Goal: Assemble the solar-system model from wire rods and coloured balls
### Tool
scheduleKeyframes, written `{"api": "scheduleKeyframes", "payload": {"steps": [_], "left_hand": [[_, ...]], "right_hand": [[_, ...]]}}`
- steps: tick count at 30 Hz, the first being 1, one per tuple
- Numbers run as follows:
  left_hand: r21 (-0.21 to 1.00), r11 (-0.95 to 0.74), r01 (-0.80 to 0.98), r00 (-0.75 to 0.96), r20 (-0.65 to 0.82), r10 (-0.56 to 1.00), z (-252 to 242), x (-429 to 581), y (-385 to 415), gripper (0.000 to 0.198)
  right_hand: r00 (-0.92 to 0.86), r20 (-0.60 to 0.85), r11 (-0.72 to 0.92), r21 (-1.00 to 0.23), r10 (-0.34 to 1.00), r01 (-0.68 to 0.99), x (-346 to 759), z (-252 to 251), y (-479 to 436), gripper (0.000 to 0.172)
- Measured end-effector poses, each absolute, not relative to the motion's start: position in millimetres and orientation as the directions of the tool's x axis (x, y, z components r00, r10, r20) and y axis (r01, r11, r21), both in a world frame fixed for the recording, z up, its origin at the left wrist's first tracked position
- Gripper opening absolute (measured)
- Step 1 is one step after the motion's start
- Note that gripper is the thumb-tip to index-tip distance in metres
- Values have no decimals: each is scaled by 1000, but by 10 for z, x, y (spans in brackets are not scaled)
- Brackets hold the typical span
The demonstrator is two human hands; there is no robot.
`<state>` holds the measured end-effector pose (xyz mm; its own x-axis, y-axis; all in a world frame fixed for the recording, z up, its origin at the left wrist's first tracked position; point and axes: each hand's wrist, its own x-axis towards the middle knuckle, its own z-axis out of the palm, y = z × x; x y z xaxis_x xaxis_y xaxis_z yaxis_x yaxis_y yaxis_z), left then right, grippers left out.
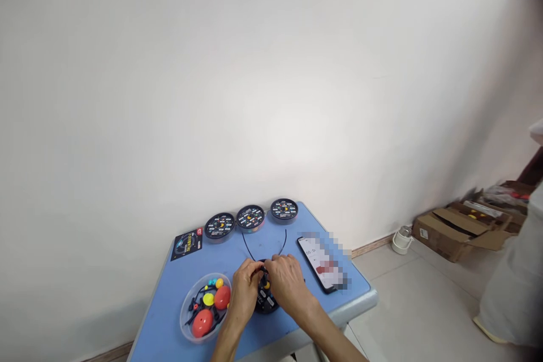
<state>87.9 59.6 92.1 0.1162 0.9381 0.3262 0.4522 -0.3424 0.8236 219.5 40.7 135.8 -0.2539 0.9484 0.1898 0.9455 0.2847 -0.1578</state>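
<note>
My left hand (244,288) and my right hand (288,283) are closed together over a round black base (265,301) on the blue table (169,317). Their fingers pinch small parts at its centre, where a small yellow ball (266,284) shows. Two thin black wire arms (247,248) rise from the base toward the wall. Left of my left hand stands a clear round tray (186,317) with red, yellow and blue balls and black pieces.
Three black discs (250,217) line the table's far edge, a dark card (186,243) to their left. A phone (318,263) lies at the right. Cardboard boxes (458,229) and a white pot (401,240) sit on the floor. Another person's clothing (517,283) is at far right.
</note>
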Motion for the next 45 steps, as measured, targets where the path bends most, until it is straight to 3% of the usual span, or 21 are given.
{"api": "scheduleKeyframes", "payload": {"steps": [12,23,36,45], "left_hand": [[770,-250,587,86,248,965,715,864,666,22],[765,-231,601,63,243,968,673,890,646,25],[815,-205,542,-3,245,969,697,953,551,31],[849,-193,493,-198,325,925,748,560,94,26]], "right_hand": [[-238,72,247,-193,969,949,2184,1286,416,25],[-248,77,259,-189,966,947,2177,1279,440,23],[-274,196,301,-122,942,946,2198,1155,412,28],[-270,412,343,-114,871,933,2329,1250,259,18]]}}
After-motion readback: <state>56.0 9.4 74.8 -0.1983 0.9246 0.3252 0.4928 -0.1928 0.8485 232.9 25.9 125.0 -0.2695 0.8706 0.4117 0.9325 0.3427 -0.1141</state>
